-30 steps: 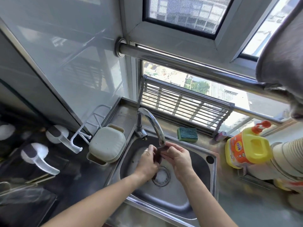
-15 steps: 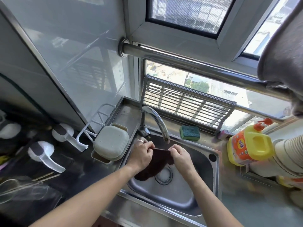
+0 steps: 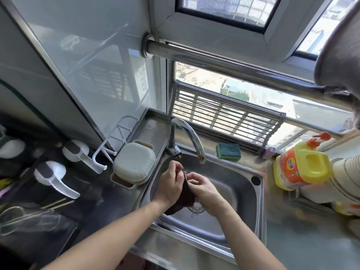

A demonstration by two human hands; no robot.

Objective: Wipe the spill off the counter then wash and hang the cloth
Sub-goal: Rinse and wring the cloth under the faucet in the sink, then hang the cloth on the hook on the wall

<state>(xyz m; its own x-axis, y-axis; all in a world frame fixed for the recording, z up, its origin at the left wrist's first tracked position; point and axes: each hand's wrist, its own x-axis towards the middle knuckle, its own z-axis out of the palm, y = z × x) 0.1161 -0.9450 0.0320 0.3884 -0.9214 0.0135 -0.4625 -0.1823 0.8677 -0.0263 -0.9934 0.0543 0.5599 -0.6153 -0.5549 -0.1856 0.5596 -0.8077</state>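
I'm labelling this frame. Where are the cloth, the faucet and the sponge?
cloth (image 3: pixel 188 193), head view, dark middle fold between the hands.
faucet (image 3: pixel 191 133), head view, curved spout.
sponge (image 3: pixel 228 150), head view, green top.

Cloth (image 3: pixel 186 195) now bunched btwn hands.

Both forearms bare, no sleeves; hands (image 3: pixel 169 184) ungloved, no watch visible.

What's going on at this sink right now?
A person stands at a steel sink and holds a dark brown cloth over the basin with both bare hands. The left hand and right hand pinch its upper edge close together, and the rest hangs down toward the drain. No water shows at the faucet. A steel rail runs across the window above; the cloth is not hung yet.
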